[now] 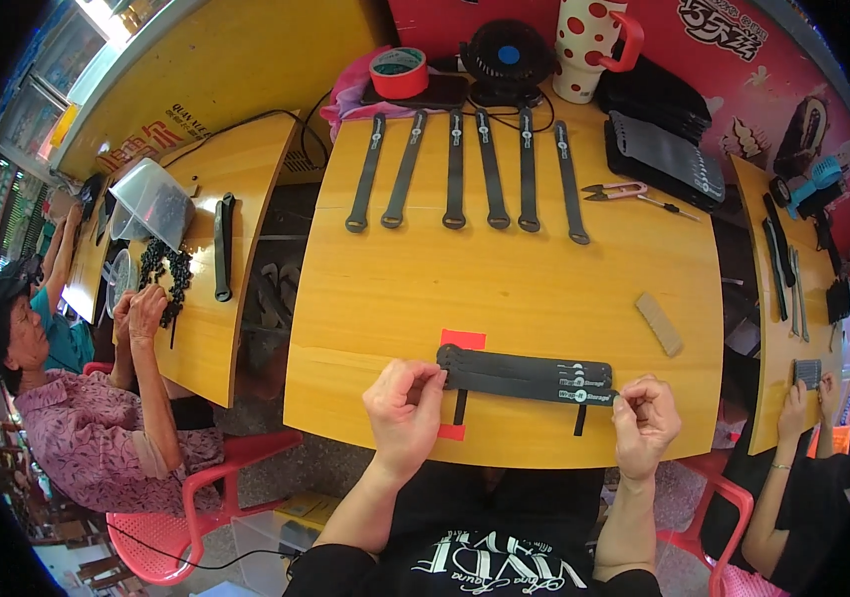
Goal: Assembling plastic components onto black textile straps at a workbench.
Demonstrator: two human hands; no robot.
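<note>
Near the front edge of the wooden table (505,289), a small stack of flat black straps (520,374) with white print lies crosswise. My left hand (402,410) pinches its rounded left end between thumb and fingers. At the printed right end, my right hand (646,423) has its fingertips closed on the strap edge. Below the stack, two narrow black strips (580,420) stick out toward me. Red tape pieces (465,339) mark the table beside its left end. Farther back, several more black straps (454,174) lie spread in a row, lengthwise.
At right lie a tan block (658,323), thread snips (616,190) and a thin pointed tool (669,208). Behind stand a tape roll (399,73), a black fan (507,62), a dotted tumbler (584,50) and a black strap pile (664,157). People work at tables left and right.
</note>
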